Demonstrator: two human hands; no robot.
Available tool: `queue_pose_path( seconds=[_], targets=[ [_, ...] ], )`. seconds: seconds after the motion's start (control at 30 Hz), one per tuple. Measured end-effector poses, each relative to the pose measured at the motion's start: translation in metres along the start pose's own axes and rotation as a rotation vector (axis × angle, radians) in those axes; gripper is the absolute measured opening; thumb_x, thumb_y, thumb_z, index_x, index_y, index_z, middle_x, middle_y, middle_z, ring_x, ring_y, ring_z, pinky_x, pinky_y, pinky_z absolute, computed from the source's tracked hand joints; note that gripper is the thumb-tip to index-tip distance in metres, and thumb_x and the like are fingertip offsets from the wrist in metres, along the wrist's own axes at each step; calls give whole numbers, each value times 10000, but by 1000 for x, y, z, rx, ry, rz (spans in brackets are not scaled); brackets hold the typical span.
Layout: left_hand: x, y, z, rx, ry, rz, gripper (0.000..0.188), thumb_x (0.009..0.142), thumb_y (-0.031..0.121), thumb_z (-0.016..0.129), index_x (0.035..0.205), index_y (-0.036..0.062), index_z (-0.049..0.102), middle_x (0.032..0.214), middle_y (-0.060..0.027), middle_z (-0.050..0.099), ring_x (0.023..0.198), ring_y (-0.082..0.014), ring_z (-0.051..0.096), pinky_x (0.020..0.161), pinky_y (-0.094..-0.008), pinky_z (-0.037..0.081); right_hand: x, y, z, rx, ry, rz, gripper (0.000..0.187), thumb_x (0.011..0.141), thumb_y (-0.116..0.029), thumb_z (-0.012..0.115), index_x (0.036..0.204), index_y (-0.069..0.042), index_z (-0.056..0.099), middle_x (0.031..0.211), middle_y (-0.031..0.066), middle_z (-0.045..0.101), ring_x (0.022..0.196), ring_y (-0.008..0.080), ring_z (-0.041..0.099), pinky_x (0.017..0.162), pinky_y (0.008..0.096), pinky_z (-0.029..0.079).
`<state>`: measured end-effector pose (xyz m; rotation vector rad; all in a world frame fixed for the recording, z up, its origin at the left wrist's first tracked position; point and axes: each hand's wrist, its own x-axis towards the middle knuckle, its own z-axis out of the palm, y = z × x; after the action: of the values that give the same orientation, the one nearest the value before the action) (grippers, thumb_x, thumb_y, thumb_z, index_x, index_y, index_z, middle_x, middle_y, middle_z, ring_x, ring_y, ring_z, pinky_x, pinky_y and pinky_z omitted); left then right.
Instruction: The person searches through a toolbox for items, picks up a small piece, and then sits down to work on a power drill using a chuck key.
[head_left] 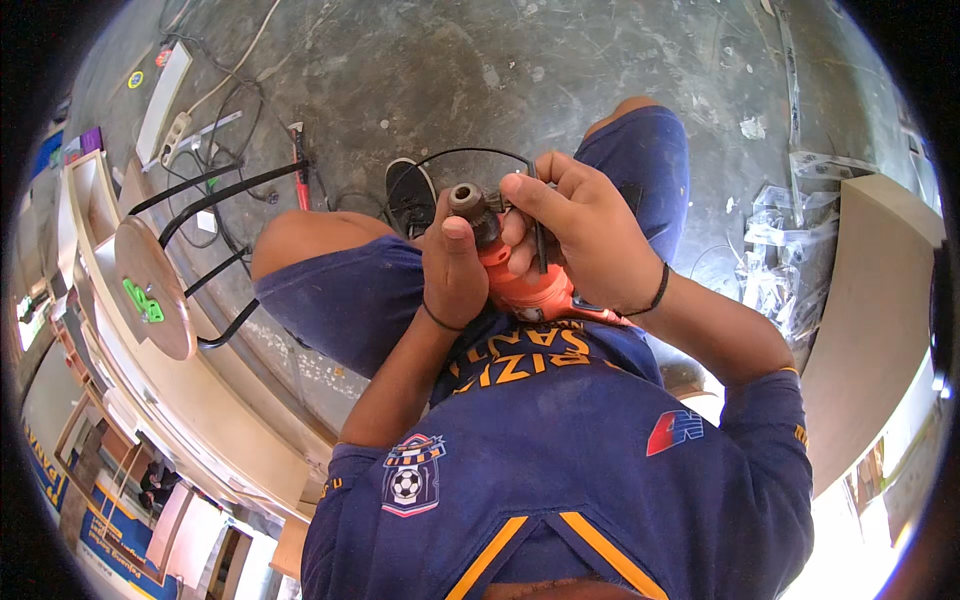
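Observation:
An orange-red power drill rests against my lap, its metal chuck pointing up and away from me. My left hand is wrapped round the chuck's near left side, thumb upright along it. At the chuck's right side, my right hand pinches a small chuck key, its metal end against or close beside the chuck. My fingers hide part of the key, so I cannot tell whether it is seated. A black cord arches from the right hand over to the left, beyond the chuck.
A red-handled tool lies on the grey floor near a power strip and tangled cables. At left is a stool with a green item on its seat. Crumpled clear plastic and a pale board are at right.

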<state>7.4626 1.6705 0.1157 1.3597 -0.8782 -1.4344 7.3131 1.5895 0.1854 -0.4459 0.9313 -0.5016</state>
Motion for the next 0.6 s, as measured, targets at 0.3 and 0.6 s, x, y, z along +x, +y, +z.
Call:
queue_pose_path(
  seconds=[0.3,0.6],
  targets=[
    [4,11,17,187,57,151,658,949,602,259,979,-10,500,808,-93,591,726,-171,565,652,-301,440,4,11,-11,-596,58,-468,217,921,-150,581,952,19,449,656,112,590,565,137,580,499,268,447],
    [7,13,20,85,84,151,527,992,478,309,999,-8,515,784,-101,603,705,-185,590,626,-314,453,16,31,-9,-731,194,-707,220,968,-206,503,900,0,471,602,125,561,539,161,567,497,302,439]
  ],
)
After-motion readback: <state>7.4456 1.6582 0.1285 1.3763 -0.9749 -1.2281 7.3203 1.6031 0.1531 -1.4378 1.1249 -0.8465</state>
